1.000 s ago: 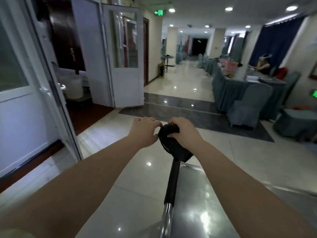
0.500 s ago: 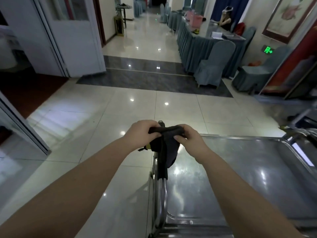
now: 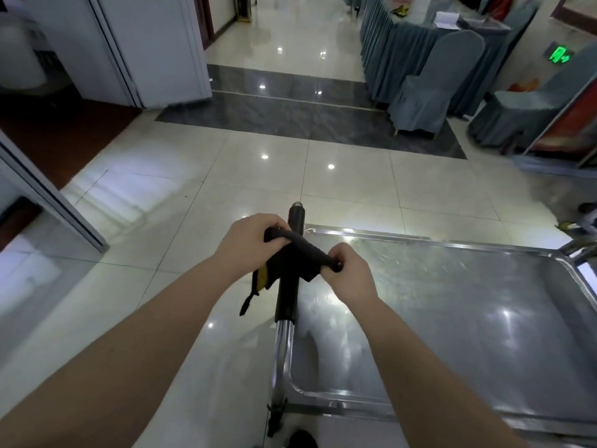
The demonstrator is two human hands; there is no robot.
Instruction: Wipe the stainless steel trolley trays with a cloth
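Observation:
A black cloth [image 3: 298,255] with a yellow patch is stretched between both hands above the trolley's handle bar [image 3: 287,295]. My left hand [image 3: 248,242] grips its left end and my right hand [image 3: 347,273] pinches its right end, rolled tight. The cloth's loose part drapes over the black-sleeved handle. The stainless steel top tray [image 3: 452,318] of the trolley lies to the right of the handle, shiny and bare.
Glossy tiled floor surrounds the trolley. White doors [image 3: 155,43] stand open at the upper left. A long skirted table [image 3: 397,43] and covered chairs [image 3: 433,88] stand at the upper right. My dark shoe [image 3: 302,439] shows at the bottom edge.
The view has tilted down, bringing the tray into sight. My hands have drawn apart, stretching the cloth from a bunch into a rolled band over the handle.

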